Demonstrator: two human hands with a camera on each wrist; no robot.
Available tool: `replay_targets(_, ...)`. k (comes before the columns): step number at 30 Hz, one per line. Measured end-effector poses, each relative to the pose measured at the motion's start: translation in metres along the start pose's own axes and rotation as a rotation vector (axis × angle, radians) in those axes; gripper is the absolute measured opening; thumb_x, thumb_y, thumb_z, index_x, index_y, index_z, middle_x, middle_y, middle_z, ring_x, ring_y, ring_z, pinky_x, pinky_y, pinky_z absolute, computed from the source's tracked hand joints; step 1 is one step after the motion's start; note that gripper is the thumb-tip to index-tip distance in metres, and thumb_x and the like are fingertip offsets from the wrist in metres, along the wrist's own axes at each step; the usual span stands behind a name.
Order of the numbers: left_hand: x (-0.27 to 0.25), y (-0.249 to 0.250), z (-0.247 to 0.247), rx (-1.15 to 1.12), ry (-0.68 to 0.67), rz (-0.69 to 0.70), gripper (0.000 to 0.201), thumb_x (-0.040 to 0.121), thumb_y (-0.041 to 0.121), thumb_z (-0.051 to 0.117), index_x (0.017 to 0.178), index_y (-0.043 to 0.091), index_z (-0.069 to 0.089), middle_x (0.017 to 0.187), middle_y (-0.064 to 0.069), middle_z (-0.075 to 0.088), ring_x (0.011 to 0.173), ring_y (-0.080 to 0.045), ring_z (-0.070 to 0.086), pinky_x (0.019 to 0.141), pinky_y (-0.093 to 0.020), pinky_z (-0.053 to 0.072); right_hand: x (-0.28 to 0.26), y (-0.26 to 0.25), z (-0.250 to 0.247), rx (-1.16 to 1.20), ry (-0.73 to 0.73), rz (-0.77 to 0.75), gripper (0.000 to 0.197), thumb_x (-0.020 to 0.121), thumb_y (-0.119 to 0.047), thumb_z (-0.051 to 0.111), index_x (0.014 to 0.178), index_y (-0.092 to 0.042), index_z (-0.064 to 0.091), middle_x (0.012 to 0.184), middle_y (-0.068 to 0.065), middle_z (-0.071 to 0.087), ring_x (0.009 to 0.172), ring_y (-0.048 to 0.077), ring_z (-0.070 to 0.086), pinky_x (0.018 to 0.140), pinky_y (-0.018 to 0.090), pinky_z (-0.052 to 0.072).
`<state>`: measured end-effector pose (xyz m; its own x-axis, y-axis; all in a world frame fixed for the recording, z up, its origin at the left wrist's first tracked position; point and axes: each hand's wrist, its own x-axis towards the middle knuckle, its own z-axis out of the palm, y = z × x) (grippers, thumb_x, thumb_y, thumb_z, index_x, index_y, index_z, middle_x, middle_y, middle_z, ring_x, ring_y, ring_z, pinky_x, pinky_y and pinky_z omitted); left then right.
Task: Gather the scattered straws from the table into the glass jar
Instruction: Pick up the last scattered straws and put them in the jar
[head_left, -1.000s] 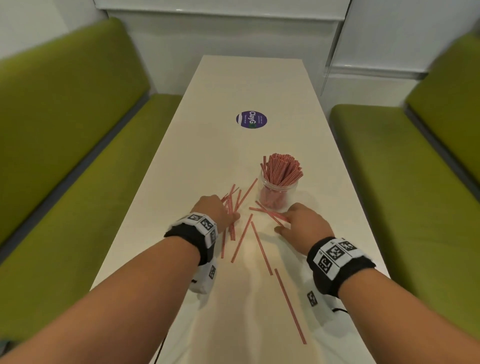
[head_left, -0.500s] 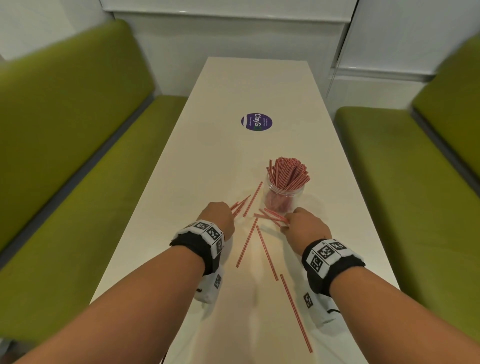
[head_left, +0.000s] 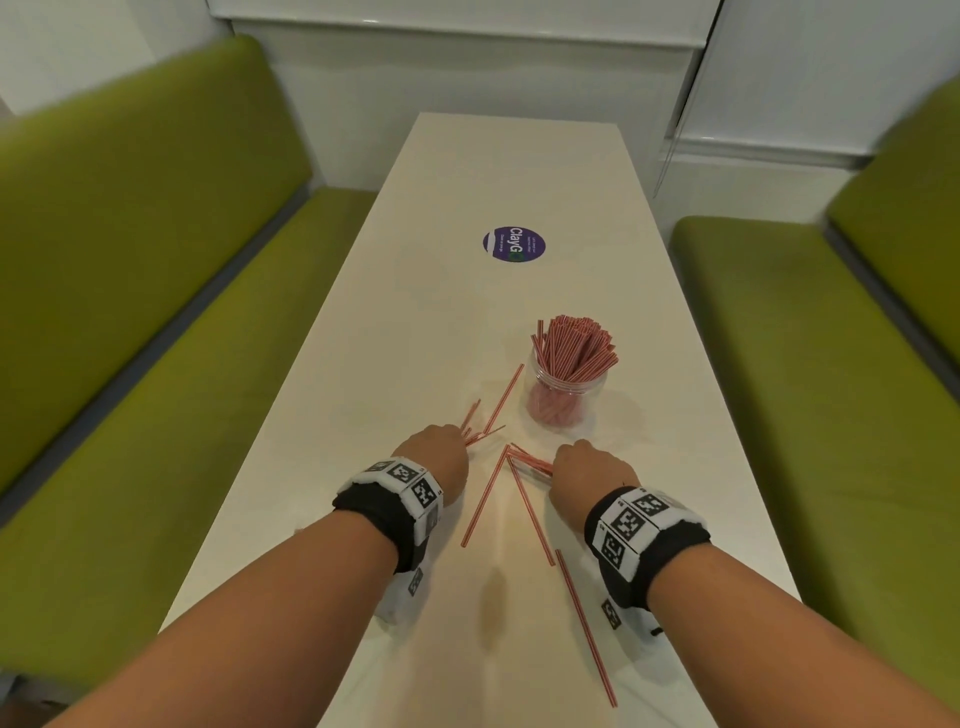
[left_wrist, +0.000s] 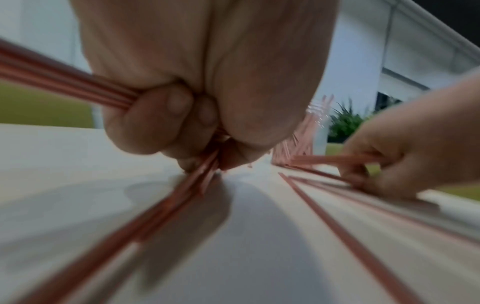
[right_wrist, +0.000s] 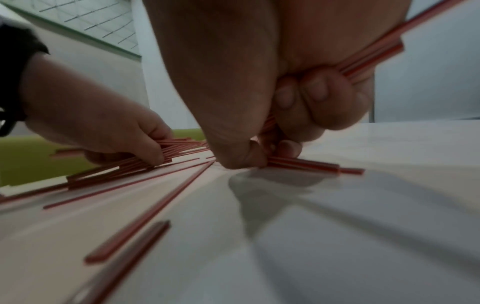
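A glass jar (head_left: 565, 400) stands right of the table's middle, packed with upright red-and-white straws (head_left: 574, 349). My left hand (head_left: 434, 453) sits left of it, fingers curled round a bundle of straws (left_wrist: 64, 83) whose tips fan out on the table (head_left: 475, 434). Just in front of the jar, my right hand (head_left: 589, 467) grips a smaller bunch of straws (head_left: 530, 460) pointing left; the right wrist view shows them (right_wrist: 303, 164) pinched under the thumb. Loose straws lie between the hands (head_left: 483, 499) (head_left: 530, 514), one by the jar (head_left: 504, 397), one near my right wrist (head_left: 584, 629).
The long white table (head_left: 415, 322) carries a round purple sticker (head_left: 514, 245) at its far middle. Green benches run along the left side (head_left: 156, 364) and the right side (head_left: 805, 389). A white wall closes the far end.
Both hands went from lying flat on the straws to curled fists holding them. Each has drawn back a little toward me, pulling its bunch along.
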<state>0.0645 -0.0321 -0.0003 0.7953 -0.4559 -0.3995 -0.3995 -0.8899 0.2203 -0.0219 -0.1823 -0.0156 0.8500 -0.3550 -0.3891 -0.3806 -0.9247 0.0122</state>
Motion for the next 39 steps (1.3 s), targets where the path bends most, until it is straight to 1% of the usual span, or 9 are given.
replay_targets(2, 0.001, -0.005, -0.006, -0.059, 0.06, -0.013, 0.025, 0.1, 0.018, 0.035, 0.117, 0.006, 0.05, 0.111, -0.015, 0.061, 0.088, -0.027, 0.058, 0.072, -0.032, 0.042, -0.002, 0.004, -0.003, 0.082, 0.043, 0.006, 0.024, 0.093, -0.015, 0.042, 0.116, -0.009, 0.048, 0.113, 0.009, 0.058, 0.098, 0.028, 0.061, 0.078, 0.035, 0.046)
replay_targets(8, 0.005, -0.019, -0.025, -0.561, 0.294, 0.006, 0.027, 0.101, 0.025, 0.032, 0.09, 0.007, 0.048, 0.084, -0.005, 0.054, 0.071, -0.02, 0.047, 0.066, -0.03, 0.035, -0.009, 0.014, -0.015, 0.378, 0.107, -0.059, 0.017, 0.094, -0.026, 0.037, 0.106, -0.014, 0.041, 0.083, 0.005, 0.056, 0.075, 0.027, 0.056, 0.065, 0.035, 0.044)
replay_targets(11, 0.0, -0.013, -0.024, -0.766, 0.28, 0.034, 0.031, 0.102, 0.033, 0.032, 0.088, 0.012, 0.049, 0.074, 0.0, 0.051, 0.069, -0.02, 0.05, 0.066, -0.035, 0.044, -0.016, 0.017, -0.015, 0.47, 0.125, -0.136, 0.017, 0.1, -0.025, 0.032, 0.09, -0.015, 0.042, 0.081, 0.008, 0.058, 0.074, 0.027, 0.055, 0.066, 0.034, 0.041)
replay_targets(15, -0.008, -0.01, -0.021, -1.086, 0.172, -0.005, 0.016, 0.101, 0.014, 0.035, 0.091, 0.014, 0.047, 0.076, -0.005, 0.052, 0.06, -0.018, 0.048, 0.055, -0.033, 0.046, -0.028, 0.023, -0.014, 0.571, 0.039, -0.132, 0.024, 0.098, -0.015, 0.034, 0.104, -0.011, 0.057, 0.091, 0.005, 0.06, 0.077, 0.022, 0.054, 0.07, 0.03, 0.044)
replay_targets(24, -0.016, -0.019, 0.007, -0.119, 0.223, -0.142, 0.025, 0.091, 0.028, 0.055, 0.103, 0.006, 0.06, 0.105, -0.011, 0.066, 0.091, -0.027, 0.062, 0.068, -0.027, 0.044, -0.08, 0.019, 0.016, 0.215, -0.133, -0.031, 0.03, 0.08, -0.042, 0.067, 0.089, -0.014, 0.061, 0.081, 0.0, 0.06, 0.075, 0.019, 0.06, 0.068, 0.028, 0.052)
replay_targets(27, -0.016, -0.022, 0.017, -0.042, 0.165, -0.164, 0.019, 0.093, 0.022, 0.054, 0.091, 0.005, 0.062, 0.105, -0.012, 0.068, 0.094, -0.027, 0.065, 0.068, -0.027, 0.045, -0.085, 0.017, 0.023, 0.201, -0.092, -0.007, 0.009, 0.089, -0.021, 0.055, 0.091, -0.013, 0.059, 0.092, 0.005, 0.061, 0.087, 0.023, 0.063, 0.068, 0.027, 0.046)
replay_targets(31, -0.015, -0.014, 0.022, 0.009, 0.137, -0.161, 0.037, 0.094, 0.017, 0.05, 0.059, 0.014, 0.04, 0.094, -0.008, 0.069, 0.093, -0.025, 0.067, 0.068, -0.025, 0.046, -0.087, 0.021, 0.026, 0.192, -0.104, 0.046, 0.018, 0.091, -0.016, 0.049, 0.102, -0.01, 0.062, 0.104, 0.006, 0.064, 0.09, 0.023, 0.062, 0.07, 0.026, 0.045)
replay_targets(34, -0.018, -0.011, 0.022, -0.047, 0.115, -0.184, 0.032, 0.091, 0.019, 0.05, 0.06, 0.015, 0.043, 0.071, -0.003, 0.055, 0.079, -0.025, 0.06, 0.068, -0.028, 0.047, -0.09, 0.024, 0.027, 0.194, -0.134, 0.051, 0.02, 0.089, -0.018, 0.049, 0.101, -0.011, 0.063, 0.1, 0.005, 0.065, 0.088, 0.023, 0.063, 0.071, 0.026, 0.046)
replay_targets(39, -0.024, 0.001, 0.017, -0.022, 0.043, -0.145, 0.042, 0.097, 0.031, 0.045, 0.06, 0.011, 0.042, 0.068, -0.004, 0.05, 0.075, -0.023, 0.052, 0.067, -0.027, 0.04, -0.08, 0.029, 0.017, 0.23, -0.035, 0.014, 0.023, 0.091, -0.023, 0.046, 0.108, -0.011, 0.055, 0.106, 0.009, 0.062, 0.095, 0.029, 0.061, 0.072, 0.03, 0.042)
